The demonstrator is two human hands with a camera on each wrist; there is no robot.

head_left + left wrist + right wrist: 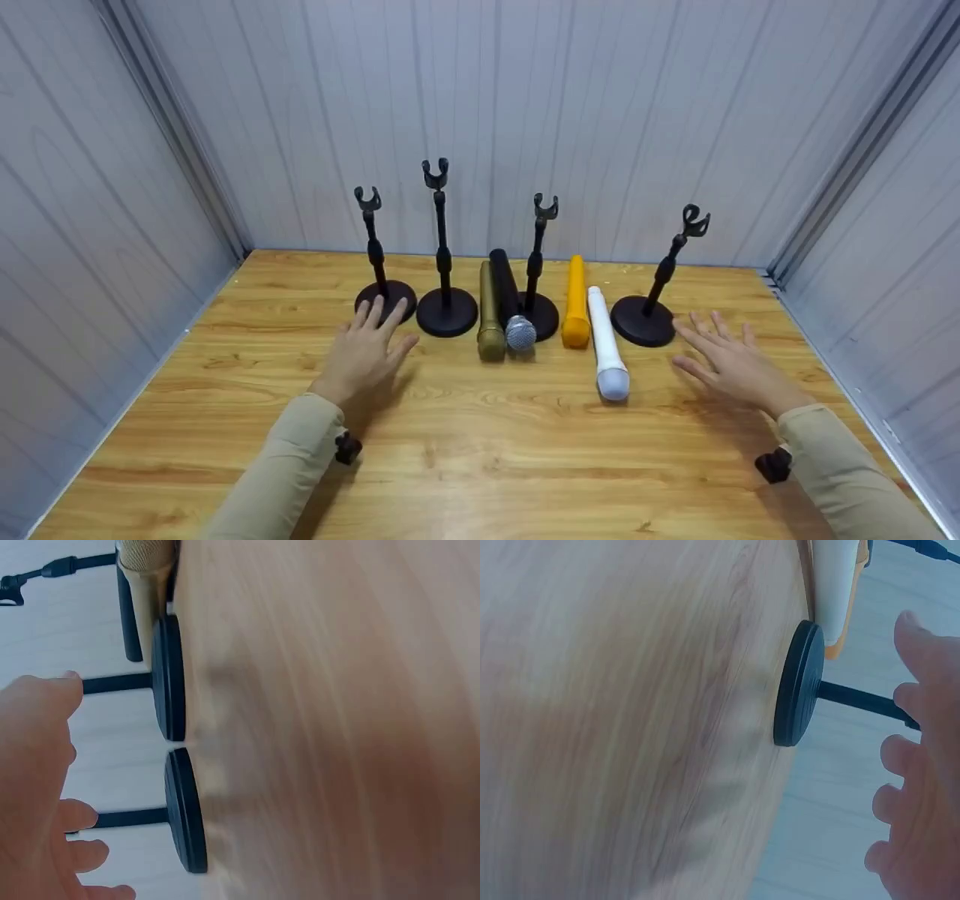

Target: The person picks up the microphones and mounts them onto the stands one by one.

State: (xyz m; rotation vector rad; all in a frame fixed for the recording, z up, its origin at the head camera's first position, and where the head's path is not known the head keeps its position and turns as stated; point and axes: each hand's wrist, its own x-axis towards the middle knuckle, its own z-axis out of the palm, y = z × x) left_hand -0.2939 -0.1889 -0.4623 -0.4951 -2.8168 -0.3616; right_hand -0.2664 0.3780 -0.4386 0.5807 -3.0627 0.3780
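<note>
Your left grip (pixel 362 356), left of centre in the frame, and your right grip (pixel 739 370), at right, have fingers spread and hold nothing. On the counter (pixel 495 465), mid-frame, lie one gold microphone (pixel 490 311), one black microphone (pixel 505 289), one yellow microphone (pixel 576 304) and one white microphone (pixel 606 337), four in all. Four black stands (pixel 444 261) rise there: two left of centre, one near centre, one right.

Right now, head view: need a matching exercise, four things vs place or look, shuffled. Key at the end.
Things:
1. gold microphone
2. black microphone
3. white microphone
4. left hand

Place or look:
A. farthest right of the microphones
B. fingers spread, near the leftmost stand
C. farthest left of the microphones
D. has a silver head

Pairs: 1-C, 2-D, 3-A, 4-B
</note>
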